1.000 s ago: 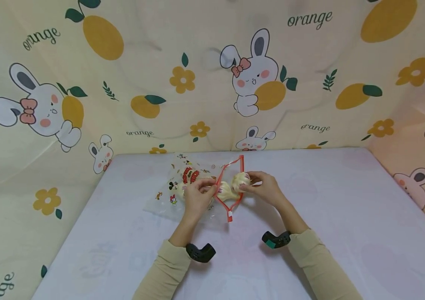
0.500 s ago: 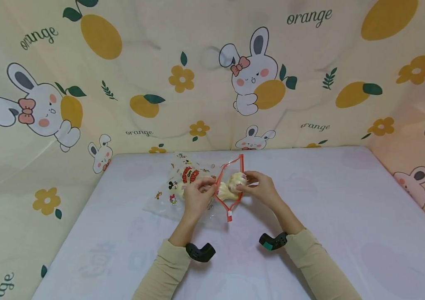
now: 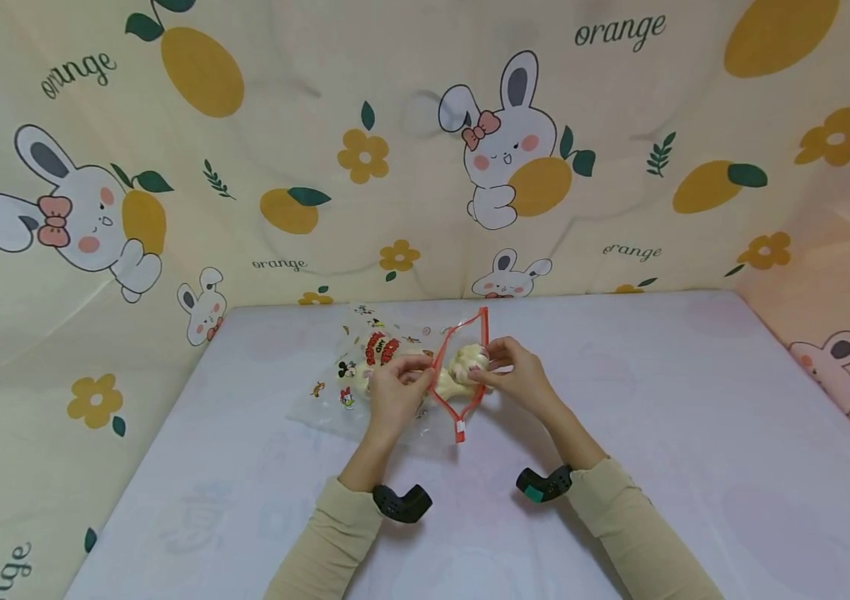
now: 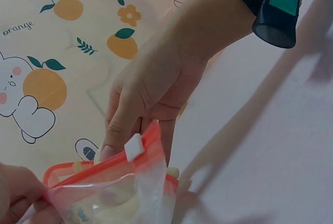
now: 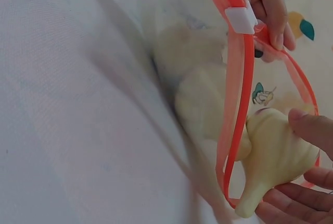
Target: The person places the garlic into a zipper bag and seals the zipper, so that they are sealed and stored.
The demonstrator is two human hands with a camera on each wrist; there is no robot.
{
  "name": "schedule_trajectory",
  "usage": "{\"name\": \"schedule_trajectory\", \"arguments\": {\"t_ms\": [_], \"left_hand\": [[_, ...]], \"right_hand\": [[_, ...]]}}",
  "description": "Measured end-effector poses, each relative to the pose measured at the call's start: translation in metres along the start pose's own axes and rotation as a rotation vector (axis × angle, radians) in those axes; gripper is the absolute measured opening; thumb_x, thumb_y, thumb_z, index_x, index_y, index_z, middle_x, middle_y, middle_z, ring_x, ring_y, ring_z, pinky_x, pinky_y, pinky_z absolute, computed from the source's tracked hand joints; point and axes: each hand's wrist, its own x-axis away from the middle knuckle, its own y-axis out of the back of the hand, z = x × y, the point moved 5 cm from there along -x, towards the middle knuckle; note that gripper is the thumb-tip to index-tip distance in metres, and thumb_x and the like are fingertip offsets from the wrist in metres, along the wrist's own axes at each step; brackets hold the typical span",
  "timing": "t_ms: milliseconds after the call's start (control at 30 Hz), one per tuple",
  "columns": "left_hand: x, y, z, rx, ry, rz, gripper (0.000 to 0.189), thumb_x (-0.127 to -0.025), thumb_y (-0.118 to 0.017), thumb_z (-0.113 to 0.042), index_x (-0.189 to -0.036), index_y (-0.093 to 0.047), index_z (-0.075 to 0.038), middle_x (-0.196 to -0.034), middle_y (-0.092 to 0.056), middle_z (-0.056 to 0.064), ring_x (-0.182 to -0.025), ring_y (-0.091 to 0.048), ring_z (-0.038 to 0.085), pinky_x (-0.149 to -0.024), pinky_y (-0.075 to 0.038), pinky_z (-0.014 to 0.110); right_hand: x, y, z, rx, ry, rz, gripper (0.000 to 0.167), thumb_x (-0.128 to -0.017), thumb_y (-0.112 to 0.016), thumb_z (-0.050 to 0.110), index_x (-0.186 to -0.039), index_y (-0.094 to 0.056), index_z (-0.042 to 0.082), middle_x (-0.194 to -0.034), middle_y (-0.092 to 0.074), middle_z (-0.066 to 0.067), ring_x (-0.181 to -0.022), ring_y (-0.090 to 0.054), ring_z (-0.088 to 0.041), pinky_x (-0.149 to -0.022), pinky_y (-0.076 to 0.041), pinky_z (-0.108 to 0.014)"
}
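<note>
A clear zip bag (image 3: pixel 335 421) with cartoon prints lies on the table, its red-rimmed mouth spread apart and facing right. My left hand (image 3: pixel 393 400) pinches the near-left part of that rim. At the mouth, my right hand (image 3: pixel 521 379) holds a pale garlic bulb (image 3: pixel 467 363) between thumb and fingers. The right wrist view shows this garlic bulb (image 5: pixel 281 146) within the red rim, stem pointing down toward the lower edge. Other garlic bulbs (image 5: pixel 203 96) lie inside the bag, seen through the plastic. A white slider (image 5: pixel 241 20) sits at one end of the zip.
A pale cloth covers the table (image 3: pixel 657 433). Behind it hangs a curtain (image 3: pixel 410 108) printed with rabbits and oranges. Each wrist wears a black camera mount, one at the left wrist (image 3: pixel 402 504) and one at the right wrist (image 3: pixel 543 483).
My right hand has moved a little to the left, carrying the garlic bulb from the edge of the bag's mouth further into it. The left hand keeps its place on the rim.
</note>
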Motion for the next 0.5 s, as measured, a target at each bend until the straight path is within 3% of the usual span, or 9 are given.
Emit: {"name": "schedule_trajectory", "arguments": {"t_ms": [500], "left_hand": [[-0.0007, -0.0009, 0.0020, 0.031, 0.012, 0.015, 0.015, -0.082, -0.068, 0.004, -0.097, -0.070, 0.005, -0.099, -0.071, 0.024, -0.059, -0.057, -0.003, -0.052, -0.045, 0.010]], "right_hand": [[-0.0005, -0.0025, 0.0011, 0.030, 0.027, 0.034, 0.048, -0.085, -0.072, 0.020, -0.125, -0.058, -0.001, -0.115, -0.067, -0.021, -0.101, -0.067, -0.034, -0.088, -0.054, -0.042]]}}
